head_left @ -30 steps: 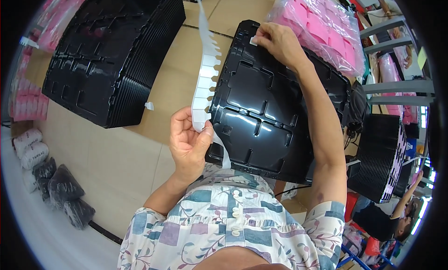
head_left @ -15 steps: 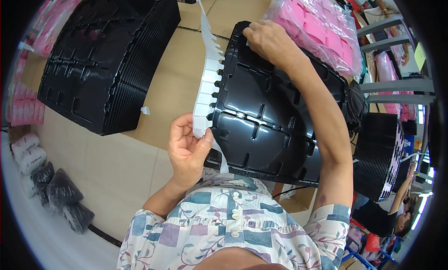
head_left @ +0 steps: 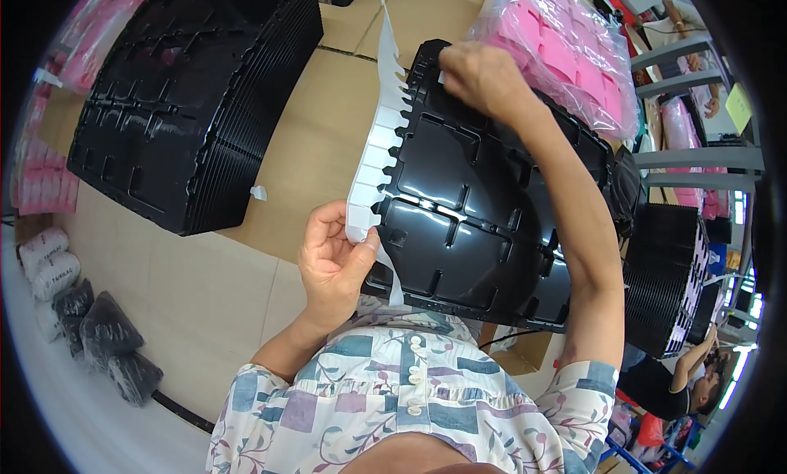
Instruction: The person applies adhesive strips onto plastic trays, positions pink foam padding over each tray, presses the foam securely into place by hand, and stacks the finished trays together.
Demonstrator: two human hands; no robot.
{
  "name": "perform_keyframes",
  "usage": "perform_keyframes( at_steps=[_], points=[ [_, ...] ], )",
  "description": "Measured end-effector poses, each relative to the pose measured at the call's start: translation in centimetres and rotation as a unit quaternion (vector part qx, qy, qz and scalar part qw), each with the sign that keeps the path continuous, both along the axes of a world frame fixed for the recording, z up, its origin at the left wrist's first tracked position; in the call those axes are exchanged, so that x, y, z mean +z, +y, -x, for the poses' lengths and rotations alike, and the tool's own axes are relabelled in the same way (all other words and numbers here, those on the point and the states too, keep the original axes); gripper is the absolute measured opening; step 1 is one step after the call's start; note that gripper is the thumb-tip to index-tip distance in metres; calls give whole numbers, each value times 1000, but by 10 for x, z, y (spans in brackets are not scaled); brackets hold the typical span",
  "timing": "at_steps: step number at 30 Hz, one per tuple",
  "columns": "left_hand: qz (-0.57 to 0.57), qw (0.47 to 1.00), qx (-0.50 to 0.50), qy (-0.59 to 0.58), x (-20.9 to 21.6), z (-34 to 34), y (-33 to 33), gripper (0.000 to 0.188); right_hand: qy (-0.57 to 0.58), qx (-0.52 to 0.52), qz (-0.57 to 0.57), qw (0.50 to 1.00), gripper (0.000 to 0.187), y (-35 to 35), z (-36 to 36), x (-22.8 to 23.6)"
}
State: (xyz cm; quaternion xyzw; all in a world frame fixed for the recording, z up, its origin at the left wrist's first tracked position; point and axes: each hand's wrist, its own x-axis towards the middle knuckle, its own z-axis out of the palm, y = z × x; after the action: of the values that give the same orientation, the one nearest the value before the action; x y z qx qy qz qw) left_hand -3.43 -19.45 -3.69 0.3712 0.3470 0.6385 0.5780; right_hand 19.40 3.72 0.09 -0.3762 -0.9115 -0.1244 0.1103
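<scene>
White strip [head_left: 375, 156] swung rightward, left hand [head_left: 329, 265] pinching it (right hand [head_left: 485, 79] curled, hold unclear).

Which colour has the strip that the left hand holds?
The strip in the left hand is white; it shows best in the head view.

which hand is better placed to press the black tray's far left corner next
Probably the right hand: it is at that corner of the black tray, while the left hand pinches the white strip.
</scene>
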Motion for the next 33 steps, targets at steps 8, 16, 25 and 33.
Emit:
perform_keyframes(
  at_steps=[8,16,25,33],
  points=[
    [-7,1000,7,-10,-1,-1,3,35,-10,35,67,997,14,-3,9,5],
    [20,996,-41,-74,0,5,5,30,667,-119,404,614,13,-37,-42,12],
    [128,969,-187,-98,50,-27,8,44,620,-80,609,489,17,-180,-20,40],
    [45,975,-178,129,38,-59,-2,61,579,-114,498,636,13,-213,-4,36]
  ],
)
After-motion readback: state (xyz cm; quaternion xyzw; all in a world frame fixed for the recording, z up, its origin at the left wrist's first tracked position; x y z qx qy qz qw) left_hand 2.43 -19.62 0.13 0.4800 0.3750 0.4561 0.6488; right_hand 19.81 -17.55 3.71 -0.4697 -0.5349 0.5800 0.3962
